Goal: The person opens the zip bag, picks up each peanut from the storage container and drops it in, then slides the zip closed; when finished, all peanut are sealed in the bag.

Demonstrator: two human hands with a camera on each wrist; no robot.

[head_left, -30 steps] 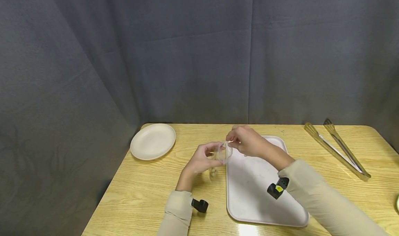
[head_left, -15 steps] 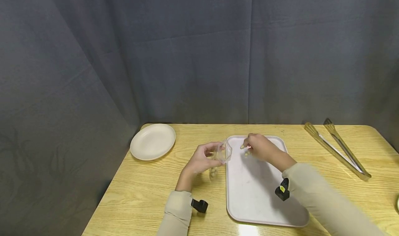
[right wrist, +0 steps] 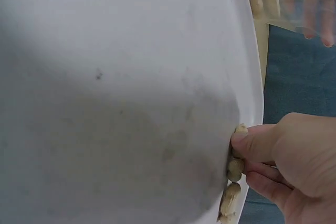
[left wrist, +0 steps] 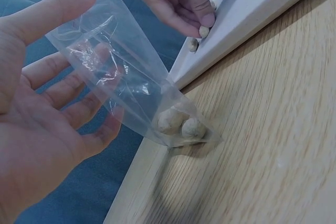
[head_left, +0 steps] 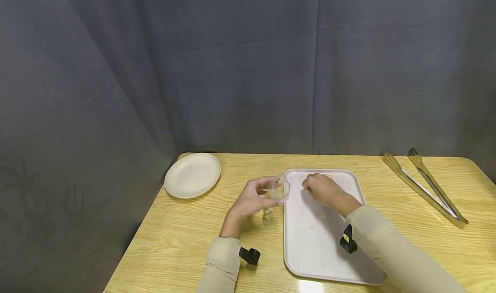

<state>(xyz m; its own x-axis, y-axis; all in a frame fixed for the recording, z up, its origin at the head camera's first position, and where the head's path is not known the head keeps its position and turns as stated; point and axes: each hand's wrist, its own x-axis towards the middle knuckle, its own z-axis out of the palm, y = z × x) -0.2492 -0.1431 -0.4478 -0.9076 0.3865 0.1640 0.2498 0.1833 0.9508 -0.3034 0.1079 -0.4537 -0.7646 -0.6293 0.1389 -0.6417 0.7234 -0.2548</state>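
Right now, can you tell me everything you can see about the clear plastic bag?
The clear, thin plastic-looking bag is shiny with creases. Its open mouth faces the white, rounded rectangular tray. The left hand holds it near the mouth, thumb on one side, fingers showing through from the other. Light-brown, lumpy peanuts sit in its lower end, which slants down over the yellowish wooden table beside the tray; I can't tell whether it touches.

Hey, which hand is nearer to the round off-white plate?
Left. The left hand, holding the clear plastic bag, is right of the plate; the right hand is farther right, near the pale rectangular tray's far edge.
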